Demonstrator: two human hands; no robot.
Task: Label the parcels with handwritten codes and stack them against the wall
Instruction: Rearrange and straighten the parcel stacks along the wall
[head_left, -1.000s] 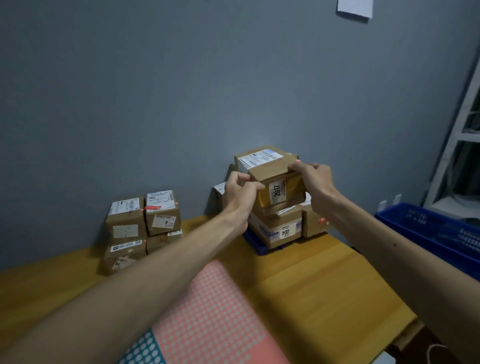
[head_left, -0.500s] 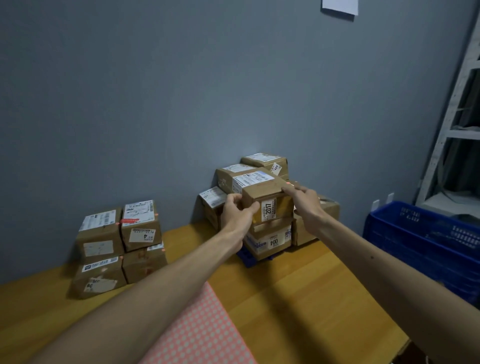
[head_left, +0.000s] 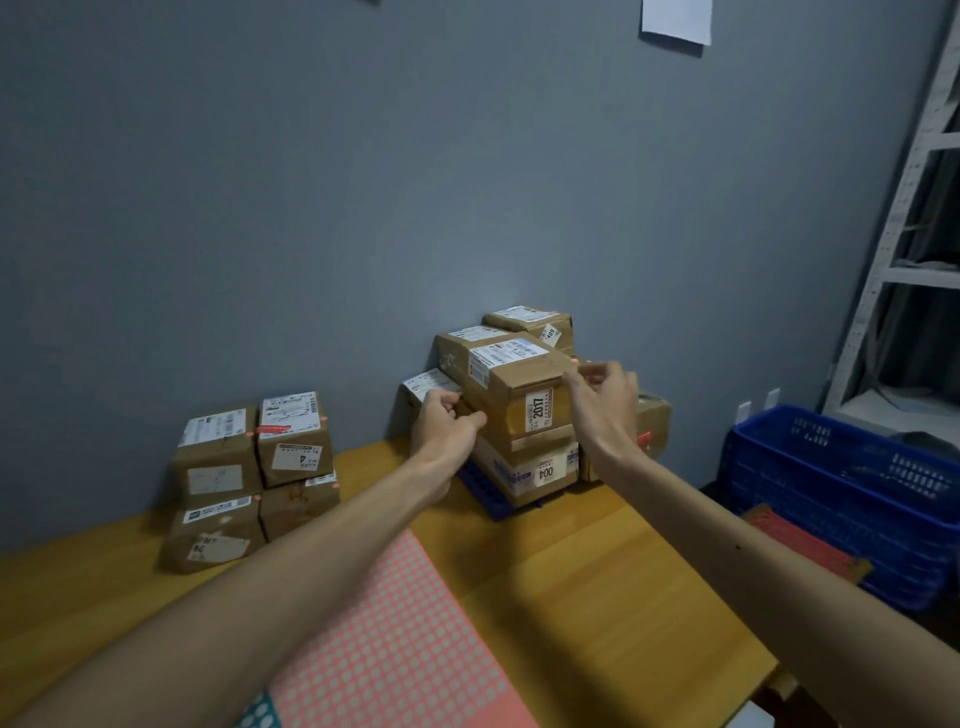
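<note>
The small brown cardboard parcel with the white "2017" sticker (head_left: 511, 400) is looking light and stiff (taped board, crisp edges), so I am judging it best taken by its opposite side faces, clear of the labels. It is sitting on top of the brown "004" parcel (head_left: 530, 470) in the stack by the grey wall (head_left: 311, 208), directly between both hands. The left hand (head_left: 445, 428) is curling around its lower left corner, thumb pressing the edge. The right hand (head_left: 605, 397) is bending its fingers at the upper right edge; whether it is pinching or merely touching is not showing.
</note>
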